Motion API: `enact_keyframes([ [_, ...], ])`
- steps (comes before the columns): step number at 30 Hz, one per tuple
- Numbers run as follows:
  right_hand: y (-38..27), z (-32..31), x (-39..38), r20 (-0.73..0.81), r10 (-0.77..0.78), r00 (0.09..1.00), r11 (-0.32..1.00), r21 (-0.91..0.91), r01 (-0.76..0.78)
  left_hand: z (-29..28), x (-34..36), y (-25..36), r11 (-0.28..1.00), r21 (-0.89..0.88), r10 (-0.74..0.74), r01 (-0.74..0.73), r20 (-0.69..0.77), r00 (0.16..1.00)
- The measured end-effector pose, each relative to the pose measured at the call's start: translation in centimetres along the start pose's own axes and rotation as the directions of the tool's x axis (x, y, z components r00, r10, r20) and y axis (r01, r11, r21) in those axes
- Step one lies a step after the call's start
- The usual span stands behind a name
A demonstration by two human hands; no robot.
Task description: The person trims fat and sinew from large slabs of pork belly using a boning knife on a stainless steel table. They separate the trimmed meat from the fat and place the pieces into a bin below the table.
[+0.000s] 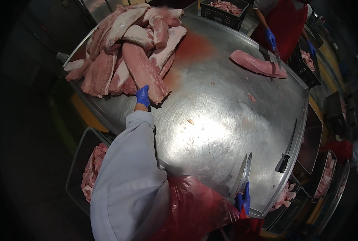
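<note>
My left hand, in a blue glove, reaches far out and grips the near end of a long pork loin. That piece lies on the front of a big heap of meat slabs, some with pale fat. Low at the right, my right hand, also blue-gloved, is closed round a knife pointing away from me over the metal table. A second narrow blade shape runs beside it; I cannot tell whether it is a reflection. The knife handle is mostly hidden in my hand.
Across the table a person in a red apron holds a blade at another loin. A black-handled knife lies by the right edge. Crates of meat stand around, including a left crate and a far crate.
</note>
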State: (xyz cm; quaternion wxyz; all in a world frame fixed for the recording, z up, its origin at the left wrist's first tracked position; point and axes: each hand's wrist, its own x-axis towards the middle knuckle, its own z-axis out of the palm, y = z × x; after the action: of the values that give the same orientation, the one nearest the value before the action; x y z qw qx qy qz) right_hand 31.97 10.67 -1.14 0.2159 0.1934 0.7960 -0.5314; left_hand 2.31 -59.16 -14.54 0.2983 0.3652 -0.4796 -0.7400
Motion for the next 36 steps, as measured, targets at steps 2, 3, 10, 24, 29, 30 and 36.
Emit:
enact_keyframes([
  [2, 0.0, -0.2, 0.1, -0.010, 0.024, 1.000, 0.998, 0.065, -0.024, -1.8, -2.9, -1.2, 0.998, 0.051, -0.017, 0.020, -0.051, 0.999],
  [3, 0.2, -0.7, 0.2, -0.011, -0.002, 1.000, 0.999, 0.049, 0.002, -2.6, -4.4, -1.9, 0.997, 0.076, -0.026, 0.032, -0.078, 0.997],
  [10, 1.5, -2.9, -0.4, 0.012, -0.012, 1.000, 1.000, 0.007, 0.012, -5.5, -15.7, -1.3, 0.910, 0.414, -0.022, 0.031, -0.026, 0.999],
  [24, 6.1, -7.4, 0.4, 0.040, -0.096, 0.995, 0.985, 0.150, 0.089, -1.6, -44.5, 0.1, 0.693, -0.137, -0.645, 0.708, 0.321, 0.694],
  [29, 8.9, -10.2, 0.2, 0.003, -0.077, 0.997, 0.946, 0.317, 0.072, -0.6, -50.8, 11.8, 0.544, 0.010, -0.738, 0.839, 0.482, 0.472],
  [30, 9.1, -10.6, 0.2, 0.005, -0.049, 0.999, 0.941, 0.337, 0.044, 0.7, -51.4, 13.6, 0.543, 0.077, -0.754, 0.836, 0.482, 0.446],
  [36, 9.7, -12.2, 0.7, 0.053, 0.005, 0.999, 0.908, 0.418, -0.026, 5.8, -47.4, 9.7, 0.531, 0.483, -0.426, -0.696, 0.862, 0.273],
])
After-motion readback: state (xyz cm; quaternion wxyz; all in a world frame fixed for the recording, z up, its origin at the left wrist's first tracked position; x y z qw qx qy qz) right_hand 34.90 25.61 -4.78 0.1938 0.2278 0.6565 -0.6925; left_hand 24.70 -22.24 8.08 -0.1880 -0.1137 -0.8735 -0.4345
